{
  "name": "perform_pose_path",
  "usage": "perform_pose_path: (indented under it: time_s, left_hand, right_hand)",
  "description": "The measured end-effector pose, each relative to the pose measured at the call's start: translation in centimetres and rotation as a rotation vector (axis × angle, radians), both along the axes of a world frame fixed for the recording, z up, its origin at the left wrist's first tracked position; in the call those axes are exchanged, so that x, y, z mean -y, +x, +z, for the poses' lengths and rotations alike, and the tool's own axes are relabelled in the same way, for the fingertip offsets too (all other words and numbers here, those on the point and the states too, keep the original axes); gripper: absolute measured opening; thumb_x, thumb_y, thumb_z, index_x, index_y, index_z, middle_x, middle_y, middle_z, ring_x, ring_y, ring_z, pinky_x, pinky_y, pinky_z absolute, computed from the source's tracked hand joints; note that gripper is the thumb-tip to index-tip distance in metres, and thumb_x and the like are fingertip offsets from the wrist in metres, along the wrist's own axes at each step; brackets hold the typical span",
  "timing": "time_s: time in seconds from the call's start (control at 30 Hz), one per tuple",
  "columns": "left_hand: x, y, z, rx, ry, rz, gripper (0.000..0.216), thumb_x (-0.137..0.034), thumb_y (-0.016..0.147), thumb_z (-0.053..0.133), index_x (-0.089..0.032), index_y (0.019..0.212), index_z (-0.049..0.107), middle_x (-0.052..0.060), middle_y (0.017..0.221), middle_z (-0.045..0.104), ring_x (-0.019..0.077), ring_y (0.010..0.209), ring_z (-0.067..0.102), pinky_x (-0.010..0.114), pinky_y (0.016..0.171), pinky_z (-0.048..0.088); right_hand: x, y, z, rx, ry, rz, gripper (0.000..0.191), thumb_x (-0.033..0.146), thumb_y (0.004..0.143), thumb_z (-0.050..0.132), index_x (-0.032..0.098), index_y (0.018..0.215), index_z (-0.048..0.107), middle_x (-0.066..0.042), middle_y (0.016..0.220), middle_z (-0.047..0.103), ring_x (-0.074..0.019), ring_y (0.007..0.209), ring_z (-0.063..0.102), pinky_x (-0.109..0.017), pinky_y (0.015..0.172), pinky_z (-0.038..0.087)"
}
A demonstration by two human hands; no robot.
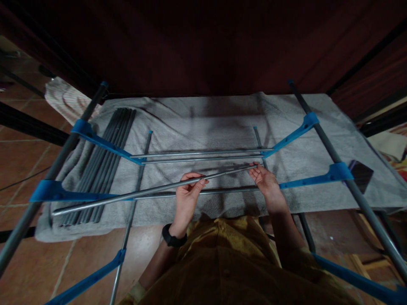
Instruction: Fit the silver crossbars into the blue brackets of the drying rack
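A long, thin metal tube (159, 187) slants across in front of me, its left end nearer to me and lower in view. My left hand (187, 192), with a black band at the wrist, grips it near the middle between thumb and fingers. At the tube's right end, my right hand (263, 180) pinches the tip with its fingertips. Around both hands stands a frame of grey poles (330, 146) with blue plastic brackets (295, 133). Thin crossbars (203, 159) span between the brackets just beyond the held tube, and another crossbar (229, 191) runs behind my hands.
A bundle of several dark grey tubes (110, 165) lies on the left of a bed-like surface with a grey blanket (203, 116). A dark flat object (359, 174) rests at the right. Dark red cloth (203, 46) hangs behind; tiled floor (92, 262) shows below.
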State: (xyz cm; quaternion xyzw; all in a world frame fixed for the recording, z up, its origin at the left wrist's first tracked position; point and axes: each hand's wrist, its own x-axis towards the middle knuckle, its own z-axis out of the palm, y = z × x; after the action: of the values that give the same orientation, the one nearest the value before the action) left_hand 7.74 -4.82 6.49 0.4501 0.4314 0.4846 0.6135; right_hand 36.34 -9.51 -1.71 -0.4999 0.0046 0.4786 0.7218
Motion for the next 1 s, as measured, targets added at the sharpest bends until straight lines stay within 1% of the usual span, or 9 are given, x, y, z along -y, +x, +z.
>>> perform_pose_path:
  time_s: [0.13,0.23,0.37,0.73,1.0]
  left_hand:
    - [0.1,-0.01,-0.28,-0.024,-0.007,-0.01,0.026,-0.033,0.078,0.081,-0.021,0.095,0.065,-0.001,0.079,0.071,0.0183,0.079,0.075,0.031,0.081,0.055]
    - [0.12,0.0,-0.33,-0.02,-0.011,-0.012,0.026,-0.034,0.078,0.082,-0.021,0.094,0.065,-0.001,0.077,0.071,0.018,0.079,0.074,0.03,0.08,0.055]
    - [0.05,0.01,-0.21,-0.016,-0.014,0.006,0.027,-0.034,0.078,0.082,-0.021,0.095,0.065,-0.002,0.076,0.071,0.0169,0.078,0.074,0.029,0.08,0.054]
    - [-0.01,0.25,-0.05,-0.07,-0.017,0.045,0.028,-0.036,0.078,0.081,-0.02,0.092,0.063,0.0,0.074,0.071,0.0177,0.075,0.073,0.029,0.074,0.053]
    - [-0.37,0.41,0.03,-0.085,-0.045,0.046,0.028,-0.034,0.076,0.082,-0.019,0.091,0.063,0.0,0.074,0.072,0.0175,0.074,0.073,0.029,0.075,0.053]
  right_hand:
    - [0.08,-0.1,0.26,-0.019,0.002,0.027,0.011,0.018,0.079,0.075,0.022,0.086,0.067,-0.004,0.088,0.074,-0.0152,0.079,0.072,-0.026,0.077,0.062]
    - [0.13,-0.29,0.32,-0.049,0.013,0.033,0.012,0.015,0.077,0.073,0.022,0.086,0.068,-0.003,0.087,0.073,-0.0146,0.079,0.072,-0.027,0.079,0.062]
    - [0.17,-0.6,0.3,-0.057,0.033,0.025,0.014,0.013,0.075,0.073,0.023,0.084,0.067,-0.001,0.083,0.072,-0.014,0.076,0.071,-0.027,0.077,0.062]
    - [0.09,-0.75,-0.33,-0.005,0.014,0.054,0.016,0.014,0.073,0.075,0.024,0.079,0.065,0.0,0.077,0.071,-0.0148,0.071,0.069,-0.029,0.072,0.063]
    - [0.07,-0.67,-0.64,-0.023,-0.016,0.069,0.015,0.016,0.073,0.076,0.023,0.079,0.063,0.0,0.08,0.071,-0.014,0.073,0.07,-0.026,0.076,0.062]
